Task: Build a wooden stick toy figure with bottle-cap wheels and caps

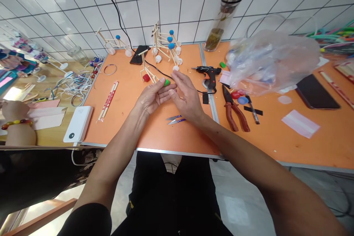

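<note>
My left hand [153, 97] lies palm up over the orange table [124, 118], its fingers curled on a small green cap [166, 82] at the fingertips. A wooden stick frame [145, 68] with a red cap [146, 77] stands just beyond it. My right hand [186, 96] rests beside the left, fingers stretched out and touching the left fingertips, nothing visible in it. Small purple-handled snips [175, 119] lie on the table just below both hands.
A black glue gun [208, 72], red-handled pliers [234, 110], a plastic bag [271, 61], a glass bottle [224, 18], stick models with blue caps [167, 46], wrapped chopsticks [108, 100], a white power bank [78, 123] and phones lie around. Another person's forearm [16, 125] is at the left.
</note>
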`<action>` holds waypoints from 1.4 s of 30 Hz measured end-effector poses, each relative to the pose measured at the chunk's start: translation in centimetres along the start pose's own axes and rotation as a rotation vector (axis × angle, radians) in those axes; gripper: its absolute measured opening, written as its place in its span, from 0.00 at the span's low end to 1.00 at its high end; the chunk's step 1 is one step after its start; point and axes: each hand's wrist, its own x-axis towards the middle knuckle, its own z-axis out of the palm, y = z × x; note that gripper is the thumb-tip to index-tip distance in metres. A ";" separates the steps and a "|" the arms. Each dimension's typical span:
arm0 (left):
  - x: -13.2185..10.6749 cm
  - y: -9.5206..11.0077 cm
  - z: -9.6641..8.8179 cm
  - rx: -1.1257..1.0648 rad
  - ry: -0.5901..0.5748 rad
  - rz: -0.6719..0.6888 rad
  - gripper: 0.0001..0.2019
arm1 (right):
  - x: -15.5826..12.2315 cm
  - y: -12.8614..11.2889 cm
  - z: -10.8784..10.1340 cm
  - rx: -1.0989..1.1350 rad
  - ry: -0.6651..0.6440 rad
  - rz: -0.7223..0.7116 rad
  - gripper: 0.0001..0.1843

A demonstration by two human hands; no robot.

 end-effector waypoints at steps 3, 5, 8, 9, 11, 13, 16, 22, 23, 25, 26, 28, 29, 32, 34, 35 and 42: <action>0.0 -0.1 0.1 0.003 0.005 0.001 0.18 | 0.0 0.1 -0.1 0.009 -0.019 0.020 0.41; 0.1 -0.1 0.0 -0.005 -0.001 0.001 0.18 | 0.0 0.0 0.1 0.014 -0.035 0.020 0.40; 0.4 -0.2 -0.3 -0.019 -0.006 -0.005 0.17 | -0.1 -0.1 0.4 0.017 -0.035 -0.001 0.40; 0.5 -0.2 -0.4 -0.022 -0.004 -0.007 0.17 | -0.1 -0.2 0.5 0.015 -0.040 -0.003 0.40; 0.6 -0.2 -0.4 -0.028 0.003 -0.007 0.16 | -0.2 -0.5 0.7 0.004 -0.054 0.008 0.40; 0.7 -0.3 -0.3 -0.038 0.013 -0.001 0.16 | -0.2 -0.6 0.9 -0.016 -0.069 0.026 0.42; 0.7 -0.4 -0.2 -0.060 0.028 0.015 0.15 | -0.3 -0.6 1.3 -0.043 -0.067 0.038 0.44; 0.6 -0.5 0.2 -0.084 0.049 0.045 0.17 | -0.4 -0.5 1.7 -0.057 -0.060 0.025 0.44; 0.6 -0.5 0.2 -0.084 0.053 0.044 0.17 | -0.4 -0.6 1.8 -0.059 -0.059 0.030 0.44; 0.7 -0.6 0.1 -0.086 0.050 0.040 0.18 | -0.3 -0.8 1.9 -0.060 -0.049 0.037 0.44; 0.8 -0.6 0.0 -0.089 0.043 0.037 0.19 | -0.4 -0.9 1.9 -0.059 -0.045 0.037 0.43; 1.0 -0.5 -0.2 -0.096 0.026 0.030 0.21 | -0.3 -0.9 2.0 -0.057 -0.042 0.032 0.42; 1.0 -0.5 -0.4 -0.098 0.019 0.027 0.21 | -0.3 -0.8 1.9 -0.057 -0.045 0.029 0.42; 1.0 -0.4 -0.6 -0.081 0.013 0.016 0.21 | 0.0 -0.4 1.3 -0.049 -0.063 0.013 0.41; 0.9 -0.5 -0.6 -0.045 0.000 0.000 0.21 | 0.3 -0.3 0.6 -0.044 -0.053 0.003 0.41; 0.8 -0.6 -0.6 -0.019 -0.008 -0.002 0.21 | 0.5 -0.3 0.2 -0.044 -0.046 0.001 0.41; 0.3 -1.1 0.0 0.158 -0.037 0.064 0.22 | 1.2 -1.4 -1.4 0.000 -0.017 0.043 0.23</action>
